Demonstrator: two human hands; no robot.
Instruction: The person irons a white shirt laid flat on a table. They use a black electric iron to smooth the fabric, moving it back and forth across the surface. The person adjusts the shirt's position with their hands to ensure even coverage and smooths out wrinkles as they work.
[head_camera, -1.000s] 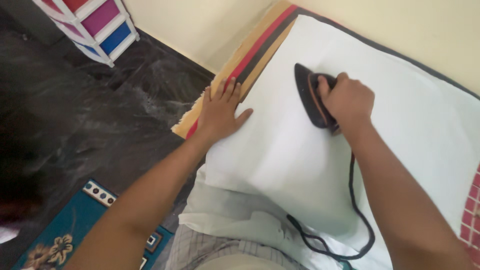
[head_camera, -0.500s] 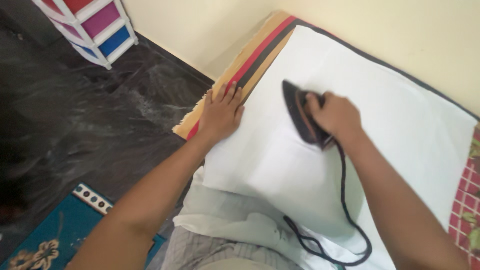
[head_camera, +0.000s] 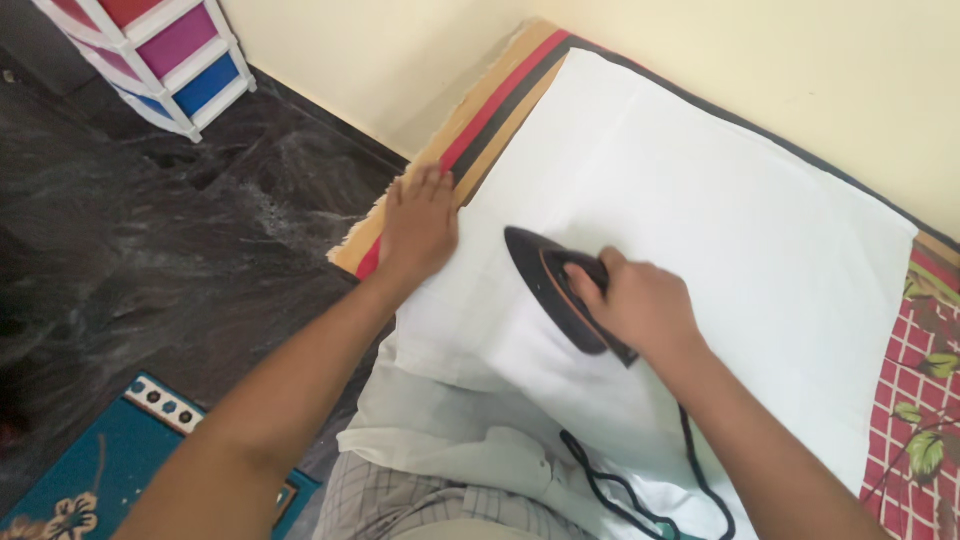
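Here we see a white cloth spread over a striped mat on the dark floor. Our left hand lies flat with fingers spread on the cloth's near edge. Our right hand grips a dark iron, resting on the cloth's middle, its black cord trailing towards us.
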